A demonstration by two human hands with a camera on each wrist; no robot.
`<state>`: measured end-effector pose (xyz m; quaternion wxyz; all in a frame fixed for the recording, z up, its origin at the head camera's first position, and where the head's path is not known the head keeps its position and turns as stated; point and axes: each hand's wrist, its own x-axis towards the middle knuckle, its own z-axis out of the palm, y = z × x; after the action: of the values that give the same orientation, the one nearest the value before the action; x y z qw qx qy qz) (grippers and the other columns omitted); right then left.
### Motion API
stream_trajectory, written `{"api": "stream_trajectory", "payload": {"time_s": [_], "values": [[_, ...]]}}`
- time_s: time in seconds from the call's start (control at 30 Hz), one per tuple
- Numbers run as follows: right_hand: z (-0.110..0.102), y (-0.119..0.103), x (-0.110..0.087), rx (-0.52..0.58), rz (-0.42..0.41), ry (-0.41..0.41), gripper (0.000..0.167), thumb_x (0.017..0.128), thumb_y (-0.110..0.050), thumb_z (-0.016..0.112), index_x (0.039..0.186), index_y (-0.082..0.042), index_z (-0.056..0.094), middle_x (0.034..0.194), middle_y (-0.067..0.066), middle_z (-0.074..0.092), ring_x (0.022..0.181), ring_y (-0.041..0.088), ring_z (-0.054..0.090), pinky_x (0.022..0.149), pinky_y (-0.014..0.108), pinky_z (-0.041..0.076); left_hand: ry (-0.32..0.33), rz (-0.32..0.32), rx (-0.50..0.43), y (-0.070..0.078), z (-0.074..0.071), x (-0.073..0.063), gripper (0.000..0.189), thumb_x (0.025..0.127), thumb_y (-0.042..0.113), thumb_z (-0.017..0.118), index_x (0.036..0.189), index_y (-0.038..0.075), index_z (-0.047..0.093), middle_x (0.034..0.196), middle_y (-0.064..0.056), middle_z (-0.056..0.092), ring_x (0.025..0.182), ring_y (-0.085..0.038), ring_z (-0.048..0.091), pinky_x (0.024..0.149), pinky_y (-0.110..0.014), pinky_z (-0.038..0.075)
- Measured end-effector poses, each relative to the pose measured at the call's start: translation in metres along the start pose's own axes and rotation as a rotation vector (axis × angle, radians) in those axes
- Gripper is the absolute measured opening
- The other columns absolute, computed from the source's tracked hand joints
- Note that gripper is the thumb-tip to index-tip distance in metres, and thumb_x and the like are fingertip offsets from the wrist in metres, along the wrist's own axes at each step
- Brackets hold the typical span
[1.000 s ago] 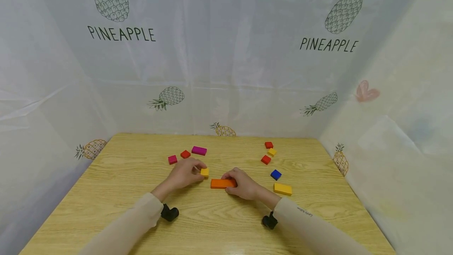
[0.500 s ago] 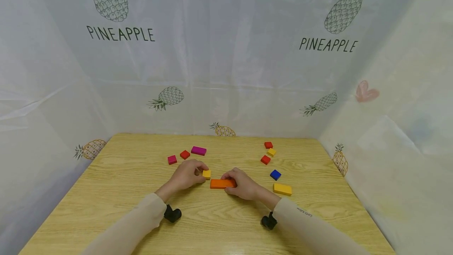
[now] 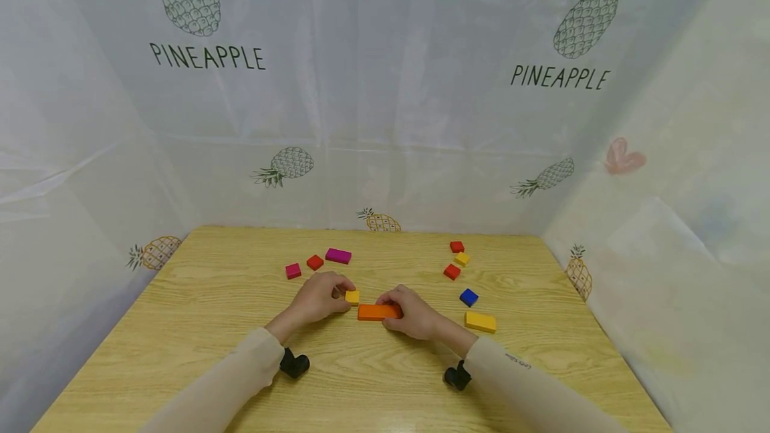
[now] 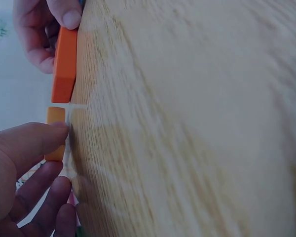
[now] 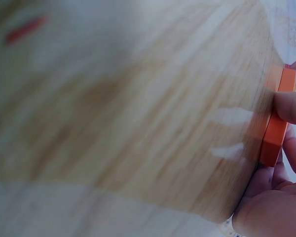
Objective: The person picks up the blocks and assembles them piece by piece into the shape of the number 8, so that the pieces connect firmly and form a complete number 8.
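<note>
My left hand (image 3: pixel 320 297) pinches a small yellow block (image 3: pixel 352 297) between thumb and fingers, low over the table. Just to its right lies a long orange block (image 3: pixel 374 313), gripped near its right end by my right hand (image 3: pixel 412 313). In the left wrist view a narrow gap parts the yellow block (image 4: pixel 56 116) from the near end of the orange block (image 4: pixel 64 74). The right wrist view has my thumb across the orange block (image 5: pixel 274 138); the yellow one cannot be made out clearly there.
Behind my left hand lie a pink block (image 3: pixel 293 271), a red block (image 3: pixel 315 262) and a long magenta block (image 3: pixel 338 256). At the right are red blocks (image 3: pixel 452 272), a small yellow block (image 3: pixel 462 258), a blue block (image 3: pixel 469 297) and a long yellow block (image 3: pixel 480 321).
My left hand has shifted slightly right with the small yellow block, bringing it nearer the orange block's left end. My right hand and the orange block have stayed in place.
</note>
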<state>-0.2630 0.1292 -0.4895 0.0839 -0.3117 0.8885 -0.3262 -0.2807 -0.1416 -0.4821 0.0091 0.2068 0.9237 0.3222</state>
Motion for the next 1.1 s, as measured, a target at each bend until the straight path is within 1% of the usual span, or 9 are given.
{"api": "stream_trajectory", "payload": {"time_s": [0.33, 0.73, 1.1], "values": [[0.0014, 0.0011, 0.0, 0.017, 0.006, -0.004, 0.024, 0.1, -0.015, 0.075, 0.123, -0.012, 0.071, 0.109, 0.001, 0.057, 0.093, 0.014, 0.049, 0.084, 0.029, 0.043, -0.017, -0.02, 0.02, -0.0003, 0.0025, 0.0009, 0.027, 0.086, 0.015, 0.089, 0.112, 0.017, 0.08, 0.099, 0.004, 0.071, 0.085, -0.011, 0.059, 0.083, -0.037, 0.054], [0.0015, 0.0006, 0.0005, 0.015, 0.021, -0.007, 0.024, 0.1, -0.014, 0.074, 0.124, -0.012, 0.07, 0.11, 0.001, 0.057, 0.094, 0.015, 0.048, 0.085, 0.03, 0.043, -0.021, -0.027, 0.005, -0.0003, 0.0033, 0.0011, 0.028, 0.086, 0.015, 0.089, 0.112, 0.016, 0.08, 0.099, 0.004, 0.071, 0.086, -0.011, 0.06, 0.084, -0.037, 0.054], [0.001, 0.0001, -0.0002, 0.009, 0.012, -0.004, 0.025, 0.1, -0.015, 0.074, 0.124, -0.011, 0.07, 0.11, 0.002, 0.057, 0.094, 0.014, 0.049, 0.085, 0.03, 0.044, -0.02, -0.025, 0.012, 0.0004, 0.0041, 0.0015, 0.028, 0.086, 0.013, 0.089, 0.112, 0.015, 0.08, 0.1, 0.004, 0.071, 0.087, -0.012, 0.061, 0.085, -0.038, 0.056]]}}
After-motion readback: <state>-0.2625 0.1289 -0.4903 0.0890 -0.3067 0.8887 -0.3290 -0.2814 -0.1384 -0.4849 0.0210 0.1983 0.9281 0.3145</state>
